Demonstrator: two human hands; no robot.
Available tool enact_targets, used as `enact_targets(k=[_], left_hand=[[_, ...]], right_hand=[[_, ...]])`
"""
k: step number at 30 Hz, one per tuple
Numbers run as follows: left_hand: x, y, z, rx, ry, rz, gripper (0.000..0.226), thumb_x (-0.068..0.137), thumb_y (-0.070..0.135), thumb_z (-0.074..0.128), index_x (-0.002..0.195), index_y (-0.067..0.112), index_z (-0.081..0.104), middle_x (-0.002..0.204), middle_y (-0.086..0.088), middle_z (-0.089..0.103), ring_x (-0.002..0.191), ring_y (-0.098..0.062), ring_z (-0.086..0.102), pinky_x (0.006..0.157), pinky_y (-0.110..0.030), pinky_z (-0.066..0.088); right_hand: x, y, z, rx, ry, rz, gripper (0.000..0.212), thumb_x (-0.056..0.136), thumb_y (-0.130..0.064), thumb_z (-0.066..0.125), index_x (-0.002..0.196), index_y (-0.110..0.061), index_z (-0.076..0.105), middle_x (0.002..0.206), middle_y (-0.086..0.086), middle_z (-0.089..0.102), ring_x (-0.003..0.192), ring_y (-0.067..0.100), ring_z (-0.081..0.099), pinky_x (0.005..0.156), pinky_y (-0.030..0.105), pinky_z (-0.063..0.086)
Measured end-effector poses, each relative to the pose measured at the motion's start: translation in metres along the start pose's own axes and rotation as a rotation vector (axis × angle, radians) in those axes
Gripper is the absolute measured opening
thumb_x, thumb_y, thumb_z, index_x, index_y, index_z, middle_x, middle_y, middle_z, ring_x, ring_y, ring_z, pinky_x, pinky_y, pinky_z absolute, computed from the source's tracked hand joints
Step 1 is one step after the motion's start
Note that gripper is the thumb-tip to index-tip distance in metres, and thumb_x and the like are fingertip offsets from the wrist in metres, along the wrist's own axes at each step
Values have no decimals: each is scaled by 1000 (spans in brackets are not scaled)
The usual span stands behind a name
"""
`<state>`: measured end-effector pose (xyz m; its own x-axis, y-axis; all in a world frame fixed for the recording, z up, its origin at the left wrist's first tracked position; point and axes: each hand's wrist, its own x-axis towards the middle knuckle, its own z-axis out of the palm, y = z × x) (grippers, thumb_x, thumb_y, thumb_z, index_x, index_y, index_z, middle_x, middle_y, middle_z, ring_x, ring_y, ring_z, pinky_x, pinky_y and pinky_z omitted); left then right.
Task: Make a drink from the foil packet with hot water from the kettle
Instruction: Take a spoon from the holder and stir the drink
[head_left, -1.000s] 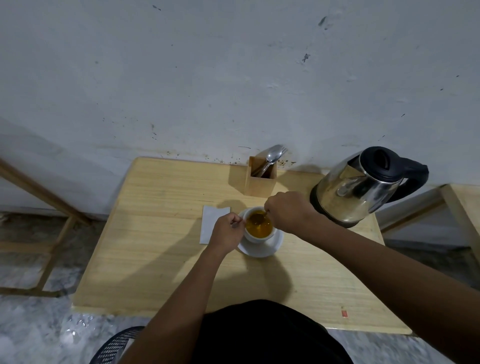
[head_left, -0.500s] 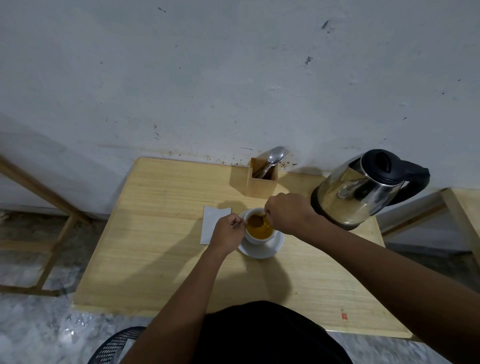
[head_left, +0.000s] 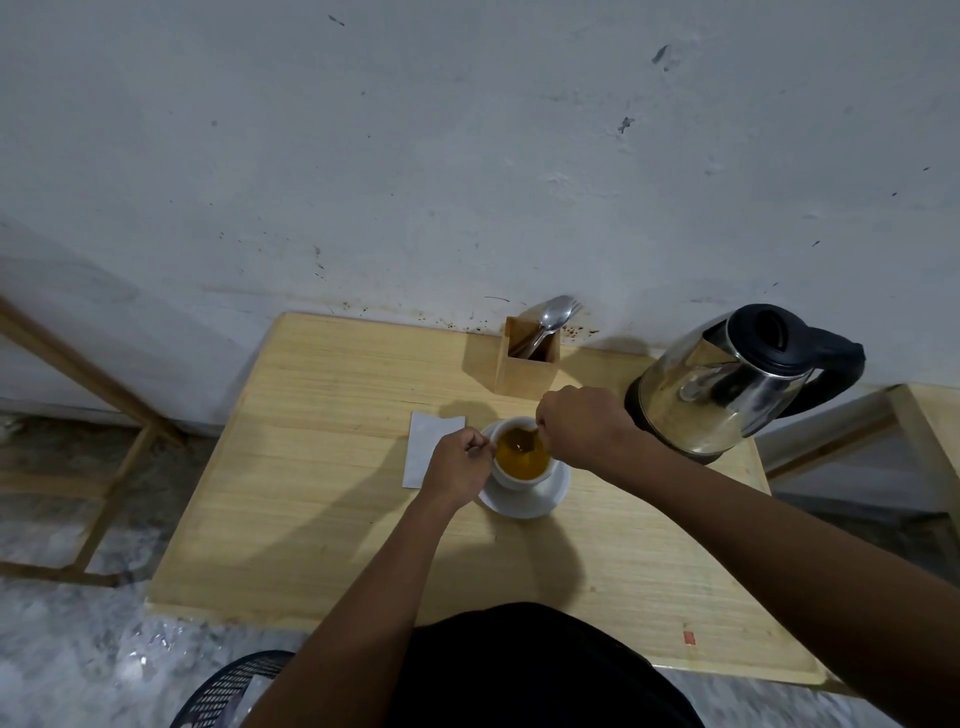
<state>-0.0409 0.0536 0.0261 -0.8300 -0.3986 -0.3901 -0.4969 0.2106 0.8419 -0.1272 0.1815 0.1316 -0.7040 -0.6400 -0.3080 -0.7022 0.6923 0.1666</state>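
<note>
A white cup (head_left: 511, 475) full of orange-brown drink stands on a white saucer (head_left: 540, 499) in the middle of the wooden table (head_left: 311, 519). My left hand (head_left: 457, 465) is closed on the cup's left side, apparently at its handle. My right hand (head_left: 582, 426) hovers over the cup's right rim and holds a spoon (head_left: 525, 440) whose bowl dips into the liquid. A flat silvery foil packet (head_left: 423, 441) lies on the table just left of the cup, partly under my left hand. The steel kettle (head_left: 727, 384) with a black lid and handle stands at the back right.
A wooden cutlery holder (head_left: 527, 364) with spoons and a fork stands against the wall behind the cup. The wall runs along the table's far edge. Another wooden table edge (head_left: 930, 441) shows at the right. A black mesh basket (head_left: 228, 691) sits on the floor at the lower left.
The spoon in my right hand has shifted slightly inside the cup. My left hand and the cup stay where they were.
</note>
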Motion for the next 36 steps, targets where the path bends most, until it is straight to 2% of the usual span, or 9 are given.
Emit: enact_targets(k=[3, 7, 10, 15, 20, 24, 29, 33, 36], left_hand=[[0, 0, 0, 2, -4, 5, 15, 92, 17, 57, 83, 7, 63, 82, -4, 62, 81, -15, 55, 64, -18, 40], [0, 0, -1, 18, 4, 6, 19, 93, 18, 57, 89, 2, 65, 88, -10, 66, 84, -17, 56, 64, -19, 40], [-1, 1, -1, 17, 2, -1, 19, 93, 18, 56, 94, 1, 66, 96, -14, 68, 87, -18, 57, 66, -19, 42], [0, -1, 0, 17, 7, 6, 23, 92, 19, 57, 93, -3, 64, 93, -16, 67, 85, -18, 56, 64, -19, 41], [-1, 0, -1, 22, 13, 14, 21, 92, 17, 56, 90, -1, 65, 89, -13, 66, 82, -17, 56, 64, -19, 40], [-1, 1, 0, 27, 13, 11, 18, 92, 17, 56, 93, 2, 66, 93, -11, 68, 85, -17, 57, 65, -17, 40], [-1, 0, 0, 10, 10, 22, 20, 93, 16, 56, 90, -2, 64, 83, -7, 62, 81, -16, 54, 63, -17, 39], [-2, 1, -1, 6, 8, 33, 20, 93, 18, 56, 88, 0, 64, 83, -5, 60, 81, -15, 54, 63, -16, 39], [-1, 1, -2, 18, -2, 38, 23, 93, 18, 56, 90, -4, 64, 86, -8, 61, 81, -16, 54, 63, -15, 39]], right_hand=[[-1, 4, -4, -24, -26, 1, 20, 92, -35, 56, 85, -17, 48, 64, -3, 43, 61, 15, 50, 54, 28, 39], [-3, 3, -3, 68, -94, -7, 28, 87, -45, 61, 86, -18, 52, 72, -2, 54, 66, 15, 54, 51, 25, 35], [-1, -3, 0, 116, -48, -5, 24, 89, -41, 56, 89, -18, 62, 74, -2, 59, 60, 14, 52, 46, 24, 32], [0, -6, 0, 18, 26, 12, 20, 94, -30, 48, 92, -17, 63, 77, -1, 60, 60, 16, 51, 46, 25, 29], [-4, -1, -7, -53, -22, 22, 17, 94, -32, 54, 95, -15, 55, 65, -3, 40, 57, 12, 42, 51, 26, 33], [-4, 1, -2, 97, -91, 23, 27, 88, -40, 60, 87, -17, 47, 67, -4, 46, 56, 10, 43, 48, 24, 31], [-8, -3, 7, 110, 0, 59, 22, 93, -31, 48, 88, -16, 63, 73, -1, 59, 61, 16, 54, 53, 28, 42], [-18, 2, 5, 38, -10, 98, 26, 95, -29, 49, 73, -15, 46, 61, -3, 42, 50, 13, 39, 45, 26, 28], [-28, 7, 8, 121, 2, 128, 24, 92, -33, 51, 79, -15, 59, 64, -3, 53, 52, 14, 46, 46, 24, 32]])
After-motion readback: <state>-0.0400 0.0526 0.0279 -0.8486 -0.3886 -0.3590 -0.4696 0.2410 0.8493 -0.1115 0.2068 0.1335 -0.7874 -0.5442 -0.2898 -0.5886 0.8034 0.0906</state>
